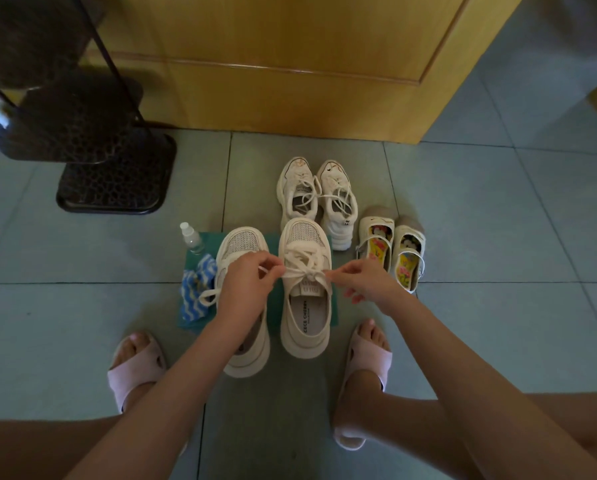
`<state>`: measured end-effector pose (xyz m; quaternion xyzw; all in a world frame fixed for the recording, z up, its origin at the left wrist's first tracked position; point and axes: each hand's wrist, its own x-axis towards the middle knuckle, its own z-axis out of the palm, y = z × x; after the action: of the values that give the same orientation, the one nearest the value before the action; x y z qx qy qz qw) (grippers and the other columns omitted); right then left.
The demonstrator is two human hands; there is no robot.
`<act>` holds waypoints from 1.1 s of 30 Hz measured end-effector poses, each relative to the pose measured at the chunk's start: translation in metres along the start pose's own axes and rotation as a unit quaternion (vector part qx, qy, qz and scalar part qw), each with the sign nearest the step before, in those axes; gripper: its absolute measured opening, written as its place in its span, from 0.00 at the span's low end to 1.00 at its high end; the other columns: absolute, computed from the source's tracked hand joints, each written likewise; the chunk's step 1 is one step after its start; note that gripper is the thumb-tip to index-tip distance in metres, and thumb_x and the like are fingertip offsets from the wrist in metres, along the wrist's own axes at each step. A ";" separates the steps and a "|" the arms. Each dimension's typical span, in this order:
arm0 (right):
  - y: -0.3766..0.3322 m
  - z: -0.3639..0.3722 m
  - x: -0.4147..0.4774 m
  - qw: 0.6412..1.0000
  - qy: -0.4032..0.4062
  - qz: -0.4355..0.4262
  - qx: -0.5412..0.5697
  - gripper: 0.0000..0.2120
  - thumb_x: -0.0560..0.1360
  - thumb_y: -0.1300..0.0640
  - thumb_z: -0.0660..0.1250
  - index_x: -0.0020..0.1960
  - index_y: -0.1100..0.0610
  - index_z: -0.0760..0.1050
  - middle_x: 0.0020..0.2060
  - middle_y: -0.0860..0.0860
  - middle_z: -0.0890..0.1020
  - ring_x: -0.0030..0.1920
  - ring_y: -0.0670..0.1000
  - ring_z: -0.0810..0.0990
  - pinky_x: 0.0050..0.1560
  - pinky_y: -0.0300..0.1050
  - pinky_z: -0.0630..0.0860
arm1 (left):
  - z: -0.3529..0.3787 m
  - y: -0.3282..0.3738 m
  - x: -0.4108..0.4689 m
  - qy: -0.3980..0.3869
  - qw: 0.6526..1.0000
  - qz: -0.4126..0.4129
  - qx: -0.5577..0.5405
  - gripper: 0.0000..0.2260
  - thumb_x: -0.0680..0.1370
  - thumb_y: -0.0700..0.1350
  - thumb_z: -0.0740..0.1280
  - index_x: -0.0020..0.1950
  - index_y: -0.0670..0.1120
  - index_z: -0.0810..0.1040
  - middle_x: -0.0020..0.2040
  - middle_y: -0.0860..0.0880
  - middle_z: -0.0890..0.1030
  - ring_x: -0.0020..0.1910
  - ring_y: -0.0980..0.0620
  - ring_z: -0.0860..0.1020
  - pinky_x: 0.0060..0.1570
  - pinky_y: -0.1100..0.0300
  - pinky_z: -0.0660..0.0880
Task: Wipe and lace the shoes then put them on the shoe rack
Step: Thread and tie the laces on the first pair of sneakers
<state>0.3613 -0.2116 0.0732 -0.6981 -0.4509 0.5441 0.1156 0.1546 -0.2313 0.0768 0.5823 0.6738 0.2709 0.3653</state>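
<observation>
Sneaker (pixel 304 327) stands on a green mat (pixel 333 315) beside its twin (pixel 245 355); left hand (pixel 246 284) and right hand (pixel 368 282) each keep a pinching grip on its lace (pixel 305 270), one either side.

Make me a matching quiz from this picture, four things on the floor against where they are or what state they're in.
1 bottle
2 striped cloth
3 strap shoes
4 lace

A crumpled on the mat's left edge
B upright at the mat's far-left corner
C pinched by left hand and right hand
D right of the mat, on the floor

Pairs: 1-B, 2-A, 3-D, 4-C.
</observation>
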 end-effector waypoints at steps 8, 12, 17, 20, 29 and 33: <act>0.015 0.029 -0.011 0.997 -0.005 0.033 -0.066 0.21 0.74 0.62 0.67 0.65 0.58 0.67 0.47 0.59 0.79 0.34 0.52 0.80 0.31 0.50 0.81 | -0.038 -0.029 -0.041 0.150 0.986 -0.063 -0.044 0.13 0.74 0.42 0.69 0.59 0.48 0.76 0.57 0.48 0.74 0.51 0.53 0.74 0.48 0.58 0.72; 0.025 0.044 -0.017 0.995 0.036 -0.009 -0.094 0.19 0.72 0.64 0.67 0.63 0.59 0.73 0.41 0.57 0.80 0.31 0.54 0.80 0.37 0.53 0.82 | -0.039 -0.055 -0.062 0.136 0.981 -0.129 -0.041 0.19 0.73 0.43 0.70 0.64 0.45 0.72 0.57 0.48 0.71 0.53 0.50 0.73 0.52 0.56 0.70; 0.033 0.059 -0.024 0.998 0.038 -0.014 -0.056 0.18 0.72 0.62 0.66 0.62 0.57 0.76 0.33 0.52 0.81 0.30 0.53 0.81 0.35 0.52 0.82 | -0.021 -0.075 -0.066 -0.008 0.973 -0.208 -0.104 0.28 0.72 0.43 0.72 0.69 0.41 0.67 0.66 0.42 0.72 0.63 0.44 0.72 0.59 0.52 0.70; 0.036 0.062 -0.030 0.998 0.053 -0.020 -0.030 0.22 0.73 0.58 0.68 0.67 0.55 0.71 0.41 0.55 0.83 0.39 0.52 0.82 0.45 0.51 0.81 | -0.012 -0.076 -0.072 -0.041 0.973 -0.204 -0.104 0.36 0.69 0.47 0.75 0.71 0.42 0.63 0.69 0.43 0.70 0.66 0.45 0.71 0.63 0.51 0.70; 0.054 0.114 -0.067 0.980 0.078 -0.080 0.164 0.25 0.71 0.57 0.72 0.64 0.44 0.68 0.58 0.46 0.78 0.59 0.50 0.78 0.55 0.55 0.77 | -0.010 -0.085 -0.077 -0.040 0.956 -0.217 -0.194 0.35 0.69 0.43 0.75 0.72 0.48 0.64 0.67 0.48 0.70 0.63 0.45 0.72 0.40 0.49 0.80; 0.064 0.132 -0.066 0.971 0.131 -0.149 0.130 0.43 0.58 0.43 0.79 0.69 0.47 0.64 0.60 0.44 0.77 0.62 0.46 0.75 0.61 0.53 0.74 | -0.008 -0.080 -0.090 -0.055 0.980 -0.122 -0.145 0.47 0.52 0.55 0.79 0.68 0.53 0.64 0.63 0.53 0.72 0.63 0.52 0.71 0.57 0.52 0.75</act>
<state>0.2797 -0.3413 0.0241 -0.6672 -0.4559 0.4783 0.3438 0.1064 -0.3335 0.0340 0.4505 0.6724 0.2868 0.5126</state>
